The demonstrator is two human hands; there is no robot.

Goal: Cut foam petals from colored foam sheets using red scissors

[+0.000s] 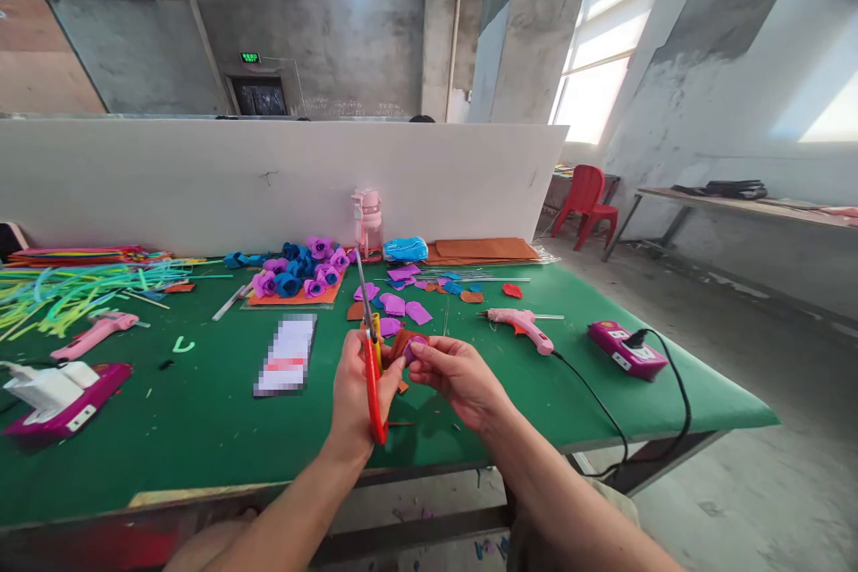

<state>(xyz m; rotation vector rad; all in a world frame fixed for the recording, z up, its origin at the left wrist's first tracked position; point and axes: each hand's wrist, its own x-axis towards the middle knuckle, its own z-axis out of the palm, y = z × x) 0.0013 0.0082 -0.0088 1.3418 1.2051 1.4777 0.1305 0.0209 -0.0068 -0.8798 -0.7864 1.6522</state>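
My left hand (354,398) is closed around a pair of red-handled scissors (375,389), whose long blades point up and away from me. Beside the blades, a yellow tool part (377,331) shows, its kind partly hidden. A brown crepe-paper piece (400,343) sits at the left fingertips. My right hand (462,375) pinches a small purple paper petal (416,349) against that brown piece, with the left thumb close by. Just beyond my hands lie loose purple petals (419,313) and a few blue and brown ones. A pink glue gun (526,324) lies right of my right hand.
Purple and blue paper flowers (295,273) lie on an orange sheet. A pink bottle (367,219), a blue packet (406,249) and brown sheets (483,250) stand or lie along the white partition (288,179). Power strips (626,349) with cords occupy both sides of the green table (221,447).
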